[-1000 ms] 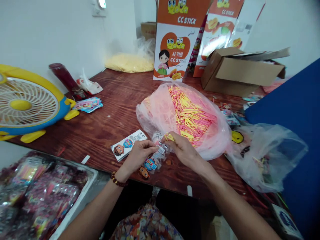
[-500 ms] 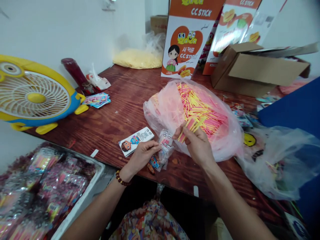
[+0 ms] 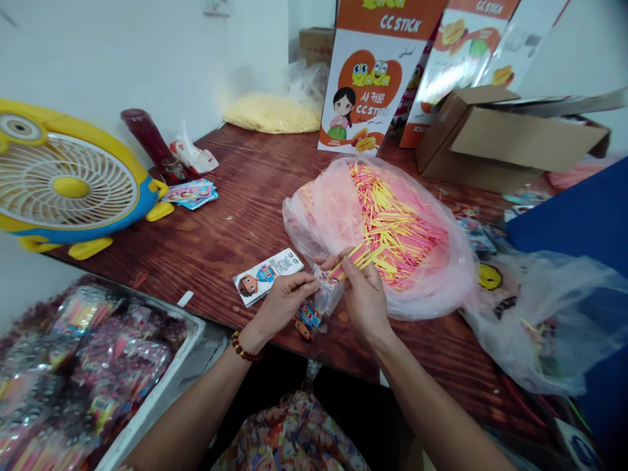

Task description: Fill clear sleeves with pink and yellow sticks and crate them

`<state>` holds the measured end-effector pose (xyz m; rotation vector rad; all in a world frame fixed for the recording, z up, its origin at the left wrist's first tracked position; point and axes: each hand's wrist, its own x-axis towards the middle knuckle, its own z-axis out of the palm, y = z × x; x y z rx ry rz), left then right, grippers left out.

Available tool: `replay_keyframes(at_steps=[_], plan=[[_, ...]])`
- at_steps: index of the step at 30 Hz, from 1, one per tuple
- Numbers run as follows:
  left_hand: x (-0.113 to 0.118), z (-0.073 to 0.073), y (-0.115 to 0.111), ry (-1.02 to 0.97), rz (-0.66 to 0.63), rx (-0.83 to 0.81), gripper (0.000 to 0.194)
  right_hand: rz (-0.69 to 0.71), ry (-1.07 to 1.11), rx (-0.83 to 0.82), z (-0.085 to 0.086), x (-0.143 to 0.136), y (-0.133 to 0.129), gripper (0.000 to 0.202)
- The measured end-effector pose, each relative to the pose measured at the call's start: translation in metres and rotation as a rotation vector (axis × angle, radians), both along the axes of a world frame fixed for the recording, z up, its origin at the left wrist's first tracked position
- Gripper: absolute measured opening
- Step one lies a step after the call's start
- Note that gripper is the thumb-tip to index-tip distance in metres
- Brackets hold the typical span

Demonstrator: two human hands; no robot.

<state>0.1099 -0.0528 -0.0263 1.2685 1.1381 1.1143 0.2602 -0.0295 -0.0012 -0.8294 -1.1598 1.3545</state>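
Note:
Between thumb and fingers, my left hand point(image 3: 288, 297) pinches the edge of a small clear plastic packet point(image 3: 328, 297). A printed card point(image 3: 309, 318) with a cartoon figure shows at the packet's lower end. My right hand point(image 3: 364, 294) grips a bundle of thin pink and yellow sticks point(image 3: 354, 260), their left ends at the packet's mouth. Whether the tips are inside it, I cannot tell. Just behind sits a large translucent bag point(image 3: 318, 203) full of loose sticks point(image 3: 392, 216). Left of the packet lies a stack of white printed cards point(image 3: 269, 276).
A white crate point(image 3: 181, 347) of filled packets stands at lower left. On the wooden table point(image 3: 235, 196) are a yellow fan point(image 3: 73, 183), a dark red bottle point(image 3: 150, 140), tissues point(image 3: 193, 157) and colourful cards point(image 3: 192, 194). Printed boxes point(image 3: 366, 98) and an open carton point(image 3: 510, 140) stand behind.
My right hand has moved left and slightly down, bringing the stick bundle from beside the large bag to the small packet's mouth. My left hand keeps its pinch in nearly the same place.

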Motion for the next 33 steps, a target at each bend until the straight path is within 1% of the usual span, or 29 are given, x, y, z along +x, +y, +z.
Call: replay_keyframes(at_steps=[3, 5, 9, 12, 15, 19, 20, 22, 25, 27, 30, 33], plan=[[0.002, 0.001, 0.003, -0.047, 0.022, -0.015, 0.025, 0.056, -0.149, 0.011, 0.001, 0.005, -0.001, 0.015], [0.003, 0.002, 0.006, -0.081, 0.035, -0.025, 0.025, 0.120, -0.190, -0.014, 0.005, 0.009, 0.001, 0.018], [0.006, 0.003, 0.011, -0.141, 0.041, -0.035, 0.026, 0.182, -0.086, -0.113, 0.009, 0.011, 0.008, 0.026], [0.008, 0.002, 0.015, -0.180, 0.066, -0.017, 0.026, 0.219, -0.089, -0.115, 0.012, 0.010, 0.013, 0.026], [0.009, -0.003, 0.020, -0.223, 0.102, -0.007, 0.027, 0.219, -0.153, -0.066, 0.015, 0.008, 0.019, 0.026], [0.009, -0.006, 0.025, -0.272, 0.136, 0.000, 0.025, 0.111, -0.136, 0.027, 0.019, 0.008, 0.027, 0.025], [0.008, -0.005, 0.026, -0.282, 0.145, 0.000, 0.024, 0.098, -0.165, 0.055, 0.019, 0.008, 0.028, 0.026], [0.007, -0.003, 0.027, -0.297, 0.156, 0.009, 0.021, 0.115, -0.298, 0.118, 0.021, 0.009, 0.028, 0.025], [0.005, 0.001, 0.028, -0.286, 0.171, 0.039, 0.019, 0.205, -0.515, 0.194, 0.024, 0.013, 0.027, 0.029], [0.004, 0.002, 0.028, -0.272, 0.168, 0.046, 0.019, 0.234, -0.563, 0.222, 0.027, 0.017, 0.027, 0.032], [0.002, 0.002, 0.028, -0.271, 0.149, 0.032, 0.021, 0.159, -0.553, 0.287, 0.031, 0.023, 0.030, 0.033], [0.003, 0.003, 0.029, -0.292, 0.167, 0.041, 0.022, 0.116, -0.608, 0.433, 0.033, 0.023, 0.032, 0.029]])
